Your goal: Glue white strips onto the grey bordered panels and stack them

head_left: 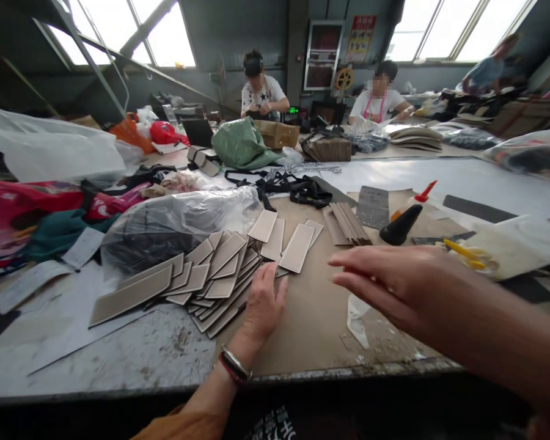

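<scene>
My left hand (264,300), with a metal bracelet on its wrist, rests low over the table with thumb and fingers apart. Its fingertips reach the lower corner of a beige rectangular panel (297,247) with a pale border; whether they touch it is hard to tell. Beside that hand spreads an overlapping heap of similar panels (227,253). My right hand (385,278) hovers above the brown board (311,330), fingers stretched out, nothing visible in them. Just beyond it stand a row of upright brown pieces (347,225) and a black cone-shaped object (401,225).
A red-tipped bottle (424,192), a grey plate (373,206) and yellow-handled scissors (465,253) lie on the right. A clear plastic bag (178,226) with dark contents sits behind the heap. Black straps (297,186) and a green bag (241,143) lie farther back. Several people work beyond.
</scene>
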`<state>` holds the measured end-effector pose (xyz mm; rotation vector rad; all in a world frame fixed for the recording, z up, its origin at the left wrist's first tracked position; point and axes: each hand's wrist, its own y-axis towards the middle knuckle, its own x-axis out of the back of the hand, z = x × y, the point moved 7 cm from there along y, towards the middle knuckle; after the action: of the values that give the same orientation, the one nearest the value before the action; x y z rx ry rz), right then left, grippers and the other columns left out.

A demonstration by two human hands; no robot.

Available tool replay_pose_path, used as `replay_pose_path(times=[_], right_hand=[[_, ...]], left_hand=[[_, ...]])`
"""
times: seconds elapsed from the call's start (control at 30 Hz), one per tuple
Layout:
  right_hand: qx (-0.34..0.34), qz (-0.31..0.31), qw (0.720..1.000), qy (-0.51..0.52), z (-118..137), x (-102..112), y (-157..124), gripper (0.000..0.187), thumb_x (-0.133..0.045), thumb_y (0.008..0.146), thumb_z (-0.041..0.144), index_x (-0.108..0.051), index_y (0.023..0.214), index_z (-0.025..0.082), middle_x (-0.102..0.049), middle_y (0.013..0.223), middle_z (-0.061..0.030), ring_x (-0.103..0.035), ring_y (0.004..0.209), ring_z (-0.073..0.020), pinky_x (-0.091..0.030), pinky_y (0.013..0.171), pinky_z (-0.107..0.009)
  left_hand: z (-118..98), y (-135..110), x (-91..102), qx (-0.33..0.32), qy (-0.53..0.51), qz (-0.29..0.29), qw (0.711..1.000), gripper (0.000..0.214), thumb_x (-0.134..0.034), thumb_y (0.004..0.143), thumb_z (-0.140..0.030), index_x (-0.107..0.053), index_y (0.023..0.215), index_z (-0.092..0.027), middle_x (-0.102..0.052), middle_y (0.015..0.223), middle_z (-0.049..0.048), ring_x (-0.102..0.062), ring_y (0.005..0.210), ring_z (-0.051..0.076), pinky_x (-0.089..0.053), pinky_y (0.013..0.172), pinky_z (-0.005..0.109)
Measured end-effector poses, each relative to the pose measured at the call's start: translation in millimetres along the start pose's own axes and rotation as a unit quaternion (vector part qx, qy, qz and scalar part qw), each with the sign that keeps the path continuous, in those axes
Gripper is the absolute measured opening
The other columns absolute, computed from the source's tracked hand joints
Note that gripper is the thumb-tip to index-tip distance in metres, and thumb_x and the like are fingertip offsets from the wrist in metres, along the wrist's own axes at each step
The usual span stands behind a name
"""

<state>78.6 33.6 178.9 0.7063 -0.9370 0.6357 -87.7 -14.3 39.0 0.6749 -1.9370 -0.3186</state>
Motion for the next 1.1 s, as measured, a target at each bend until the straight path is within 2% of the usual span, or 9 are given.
replay_pose_path(times=[0.07, 0.17, 0.27, 0.4, 0.57, 0.73, 1.0, 1.1], right_hand=[[-0.045, 0.066, 0.996, -0.036, -19.6, -30.3, 23.9, 0.025, -0.050, 0.089, 0.037, -0.067, 0.095, 0.020, -0.070, 0.090, -0.0057, -0.064, 0.084, -0.0202, -0.045, 0.075, -0.028], [-0.164, 0.122, 0.977, -0.062, -67.8, -75.6, 49.8, 0.027, -0.049, 0.090, 0.031, -0.063, 0.105, 0.014, -0.068, 0.100, -0.0102, -0.061, 0.097, -0.0214, -0.042, 0.080, -0.025], [-0.218, 0.121, 0.966, -0.076, -102.6, -107.6, 69.3, 0.029, -0.046, 0.091, 0.029, -0.063, 0.105, 0.008, -0.067, 0.102, -0.0136, -0.061, 0.097, -0.0220, -0.041, 0.079, -0.024], [-0.272, 0.113, 0.951, -0.091, -129.4, -133.6, 90.0, 0.033, -0.043, 0.093, 0.029, -0.062, 0.104, 0.004, -0.066, 0.104, -0.0182, -0.061, 0.099, -0.0234, -0.042, 0.078, -0.025], [-0.313, 0.109, 0.937, -0.109, -142.1, -154.0, 107.0, 0.038, -0.040, 0.093, 0.030, -0.058, 0.110, 0.001, -0.061, 0.109, -0.0219, -0.059, 0.102, -0.0274, -0.043, 0.080, -0.030], [-0.318, 0.116, 0.933, -0.124, -148.1, -165.2, 118.2, 0.044, -0.034, 0.094, 0.033, -0.055, 0.113, 0.001, -0.059, 0.107, -0.0264, -0.061, 0.096, -0.0318, -0.045, 0.076, -0.035], [-0.300, 0.107, 0.942, -0.108, -157.6, -174.9, 130.0, 0.042, -0.035, 0.093, 0.034, -0.057, 0.109, 0.003, -0.060, 0.105, -0.0247, -0.059, 0.099, -0.0304, -0.044, 0.077, -0.034], [-0.303, 0.095, 0.943, -0.099, -164.1, -175.7, 128.9, 0.041, -0.037, 0.093, 0.035, -0.059, 0.108, 0.005, -0.061, 0.105, -0.0220, -0.060, 0.099, -0.0280, -0.043, 0.078, -0.032]], left_hand=[[14.0, 30.2, 1.4, 0.035, 0.014, -0.006, 0.999, 0.032, -0.048, 0.084, -0.024, -0.051, 0.113, -0.010, -0.058, 0.112, 0.0137, -0.052, 0.110, 0.021, -0.042, 0.099, 0.034], [33.9, 73.4, 2.3, 0.084, 0.047, -0.001, 0.995, 0.034, -0.048, 0.082, -0.022, -0.052, 0.112, -0.007, -0.057, 0.112, 0.0163, -0.051, 0.111, 0.025, -0.041, 0.098, 0.037], [48.0, 107.2, 3.2, 0.124, 0.090, 0.021, 0.988, 0.035, -0.050, 0.079, -0.022, -0.054, 0.109, -0.006, -0.057, 0.109, 0.0189, -0.050, 0.110, 0.030, -0.040, 0.094, 0.044], [54.0, 134.7, -1.1, 0.144, 0.135, 0.072, 0.978, 0.027, -0.051, 0.081, -0.023, -0.060, 0.099, -0.005, -0.059, 0.102, 0.0193, -0.050, 0.107, 0.032, -0.041, 0.090, 0.046], [64.8, 143.8, -25.2, 0.203, 0.159, 0.157, 0.953, 0.030, -0.055, 0.085, -0.034, -0.055, 0.108, -0.015, -0.057, 0.111, 0.0077, -0.056, 0.100, 0.021, -0.046, 0.086, 0.044], [74.4, 148.7, -49.7, 0.248, 0.146, 0.216, 0.933, 0.032, -0.056, 0.084, -0.036, -0.055, 0.109, -0.015, -0.057, 0.113, 0.0079, -0.055, 0.102, 0.022, -0.046, 0.087, 0.045], [37.6, 135.3, -80.5, 0.223, 0.050, 0.221, 0.948, 0.033, -0.055, 0.085, -0.031, -0.052, 0.114, -0.016, -0.055, 0.117, 0.0081, -0.053, 0.107, 0.023, -0.044, 0.090, 0.047], [28.8, 131.6, -84.2, 0.235, -0.002, 0.205, 0.950, 0.047, -0.057, 0.082, -0.020, -0.043, 0.126, -0.013, -0.049, 0.125, 0.0149, -0.051, 0.111, 0.026, -0.043, 0.092, 0.044]])
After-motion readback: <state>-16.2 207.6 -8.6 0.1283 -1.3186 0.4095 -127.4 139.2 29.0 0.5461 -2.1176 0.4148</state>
